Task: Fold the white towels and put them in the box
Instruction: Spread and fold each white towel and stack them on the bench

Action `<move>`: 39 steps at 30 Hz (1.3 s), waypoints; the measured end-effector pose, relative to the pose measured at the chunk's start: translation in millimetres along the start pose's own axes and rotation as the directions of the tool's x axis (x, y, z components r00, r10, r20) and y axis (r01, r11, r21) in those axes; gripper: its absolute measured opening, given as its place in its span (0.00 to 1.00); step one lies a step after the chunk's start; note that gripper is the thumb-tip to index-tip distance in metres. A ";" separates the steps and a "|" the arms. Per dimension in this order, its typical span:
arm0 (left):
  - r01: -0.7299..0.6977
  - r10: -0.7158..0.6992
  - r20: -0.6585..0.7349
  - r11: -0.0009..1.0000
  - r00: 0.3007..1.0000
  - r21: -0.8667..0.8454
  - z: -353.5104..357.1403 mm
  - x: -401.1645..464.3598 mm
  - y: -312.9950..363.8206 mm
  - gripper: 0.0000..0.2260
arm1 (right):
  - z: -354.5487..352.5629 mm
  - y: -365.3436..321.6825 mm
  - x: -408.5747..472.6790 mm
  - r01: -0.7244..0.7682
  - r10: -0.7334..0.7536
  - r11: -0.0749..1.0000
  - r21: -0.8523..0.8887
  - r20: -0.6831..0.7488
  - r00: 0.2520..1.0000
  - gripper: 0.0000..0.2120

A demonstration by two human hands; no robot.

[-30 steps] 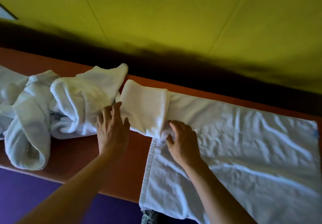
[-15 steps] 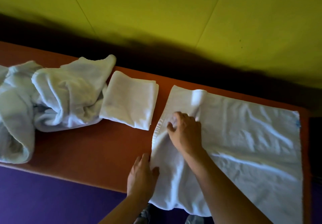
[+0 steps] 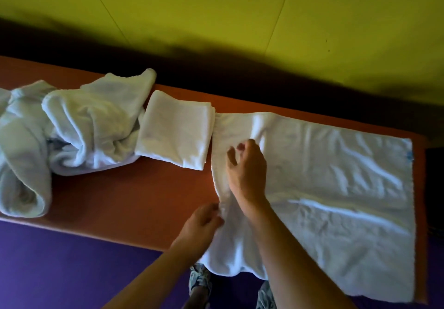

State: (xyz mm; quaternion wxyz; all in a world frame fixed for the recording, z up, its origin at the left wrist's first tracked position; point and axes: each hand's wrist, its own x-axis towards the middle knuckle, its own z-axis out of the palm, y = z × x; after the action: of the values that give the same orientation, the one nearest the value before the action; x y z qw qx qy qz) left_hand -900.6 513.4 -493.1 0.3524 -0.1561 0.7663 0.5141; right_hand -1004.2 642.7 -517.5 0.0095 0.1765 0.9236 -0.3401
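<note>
Left hand (image 3: 204, 220) pinching the near left edge of the spread towel (image 3: 324, 188) on the table (image 3: 125, 200); right hand (image 3: 247, 164) just beyond, fingers loosely apart over the cloth, grasp unclear. One folded towel (image 3: 175, 133) done, left of the grip. Crumpled towels (image 3: 79, 126) farther left, unfolded. No box visible.

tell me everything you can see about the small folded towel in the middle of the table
The folded towel is white, soft-looking cloth, folded into a compact, slightly tilted rectangle with layered edges showing at its far right corner. It lies flat on the orange table, its left edge against the heap of crumpled towels, its right edge beside the spread towel. Neither hand touches it.
</note>
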 end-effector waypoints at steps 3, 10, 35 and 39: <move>0.148 -0.173 -0.063 0.947 0.983 -0.286 -8.7 23.1 29.5 0.06 | -27.3 24.8 -66.7 -0.153 0.159 0.960 0.234 -0.005 0.987 0.05; 0.274 -0.232 0.169 0.914 0.958 -0.300 -1.3 43.8 75.4 0.13 | -11.5 33.2 -181.3 -0.354 0.316 0.861 0.365 0.160 0.935 0.21; 0.128 -0.103 -0.462 0.991 0.881 0.023 -14.4 121.3 140.8 0.19 | -24.3 45.6 -169.1 -0.482 0.484 0.874 -0.055 0.034 0.874 0.10; 0.028 -0.031 -0.449 1.000 0.893 -0.014 -19.4 106.0 152.2 0.18 | -68.7 49.5 -187.3 -0.482 0.480 0.866 0.135 0.049 0.876 0.14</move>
State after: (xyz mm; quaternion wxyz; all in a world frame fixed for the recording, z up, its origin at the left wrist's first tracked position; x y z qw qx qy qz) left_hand -1074.0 573.3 -459.8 0.1730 -0.2835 0.8226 0.4616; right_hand -805.1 661.2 -469.9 0.0879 0.3989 0.8237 -0.3934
